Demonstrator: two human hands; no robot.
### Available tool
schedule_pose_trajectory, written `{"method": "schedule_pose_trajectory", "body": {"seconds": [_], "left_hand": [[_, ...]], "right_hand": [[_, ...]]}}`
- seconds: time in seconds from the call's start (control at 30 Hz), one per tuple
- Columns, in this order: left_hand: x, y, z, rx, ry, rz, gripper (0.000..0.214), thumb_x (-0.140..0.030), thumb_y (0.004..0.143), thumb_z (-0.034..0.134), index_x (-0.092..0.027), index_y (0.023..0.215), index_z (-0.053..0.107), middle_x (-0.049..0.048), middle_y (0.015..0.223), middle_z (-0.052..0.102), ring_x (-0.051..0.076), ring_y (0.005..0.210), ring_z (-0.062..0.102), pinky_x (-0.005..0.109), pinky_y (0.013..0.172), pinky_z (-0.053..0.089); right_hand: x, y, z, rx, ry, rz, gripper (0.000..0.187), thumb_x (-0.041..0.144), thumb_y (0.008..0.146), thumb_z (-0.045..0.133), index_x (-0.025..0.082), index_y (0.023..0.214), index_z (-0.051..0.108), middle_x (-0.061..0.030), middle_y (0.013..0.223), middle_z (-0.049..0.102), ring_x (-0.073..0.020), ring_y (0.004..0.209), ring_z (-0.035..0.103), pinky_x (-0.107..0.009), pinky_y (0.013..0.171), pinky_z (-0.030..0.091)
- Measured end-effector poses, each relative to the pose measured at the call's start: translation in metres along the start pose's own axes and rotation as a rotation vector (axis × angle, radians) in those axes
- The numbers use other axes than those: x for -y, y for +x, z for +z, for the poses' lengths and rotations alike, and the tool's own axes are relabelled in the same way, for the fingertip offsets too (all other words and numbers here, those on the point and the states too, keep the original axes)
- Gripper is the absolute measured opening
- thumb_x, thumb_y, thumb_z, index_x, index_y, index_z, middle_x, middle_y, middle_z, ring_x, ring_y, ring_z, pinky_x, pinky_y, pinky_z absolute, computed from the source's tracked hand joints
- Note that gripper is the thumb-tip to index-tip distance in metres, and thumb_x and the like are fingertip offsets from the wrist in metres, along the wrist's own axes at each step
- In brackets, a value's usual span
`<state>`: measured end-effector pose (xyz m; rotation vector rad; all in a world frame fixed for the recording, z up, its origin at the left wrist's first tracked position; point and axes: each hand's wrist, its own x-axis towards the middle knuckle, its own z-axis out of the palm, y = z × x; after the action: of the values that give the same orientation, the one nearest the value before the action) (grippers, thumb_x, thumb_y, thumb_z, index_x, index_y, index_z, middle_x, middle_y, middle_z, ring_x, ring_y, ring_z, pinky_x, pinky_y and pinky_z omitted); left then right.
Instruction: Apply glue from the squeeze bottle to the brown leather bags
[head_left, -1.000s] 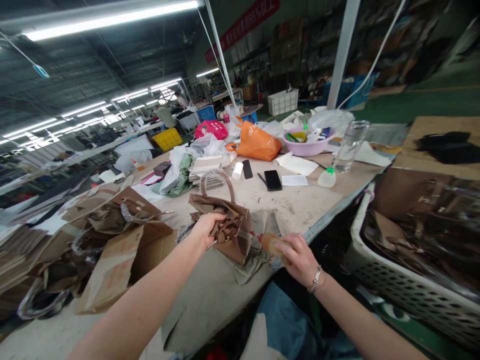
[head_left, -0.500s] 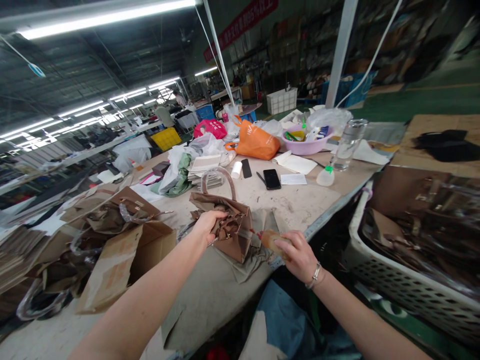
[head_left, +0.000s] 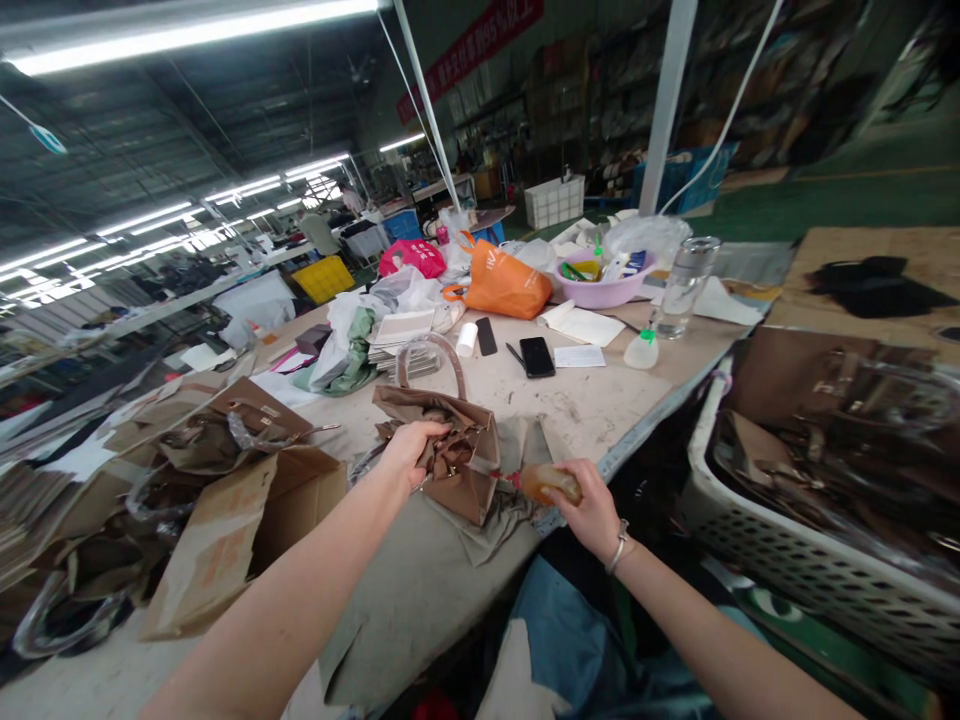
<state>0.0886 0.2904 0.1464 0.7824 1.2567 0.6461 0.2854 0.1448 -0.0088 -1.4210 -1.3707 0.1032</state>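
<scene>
In the head view, your left hand (head_left: 411,452) grips the near edge of the brown bag (head_left: 477,488), on the table (head_left: 592,410) in front of you. Your right hand (head_left: 589,505) squeezes around a yellowish-brown bottle (head_left: 541,482). Its red tip points left, at the bag's right side. A black phone (head_left: 537,357) lies farther away.

On the bench (head_left: 592,412) there, the handbag (head_left: 474,488) sits right of a carton (head_left: 214,560), with phone (head_left: 537,357) and basin (head_left: 601,296) farther back.
</scene>
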Motion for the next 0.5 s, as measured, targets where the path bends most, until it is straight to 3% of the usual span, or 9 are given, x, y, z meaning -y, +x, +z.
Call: {"method": "schedule_pose_trajectory", "body": {"seconds": [0.23,0.5], "left_hand": [[0.000,-0.002,0.001,-0.010,0.012,0.005,0.008,-0.006,0.067,0.056,-0.009,0.072,0.061,0.0092,0.054,0.067,0.022,0.047,0.064,0.033,0.047,0.056],[-0.001,0.003,0.004,-0.020,0.008,0.003,0.007,-0.007,0.066,0.057,-0.009,0.071,0.061,0.0082,0.051,0.065,0.022,0.044,0.063,0.033,0.045,0.056]], "right_hand": [[0.000,0.004,0.000,-0.093,0.020,0.032,0.020,0.028,0.080,0.061,0.021,0.098,0.054,-0.0053,0.089,0.056,-0.0227,0.084,0.053,-0.039,0.072,0.048],[0.022,0.033,-0.022,-0.233,0.026,-0.061,0.023,0.028,0.080,0.062,0.023,0.100,0.052,-0.0053,0.091,0.054,-0.0230,0.085,0.053,-0.040,0.075,0.046]]}}
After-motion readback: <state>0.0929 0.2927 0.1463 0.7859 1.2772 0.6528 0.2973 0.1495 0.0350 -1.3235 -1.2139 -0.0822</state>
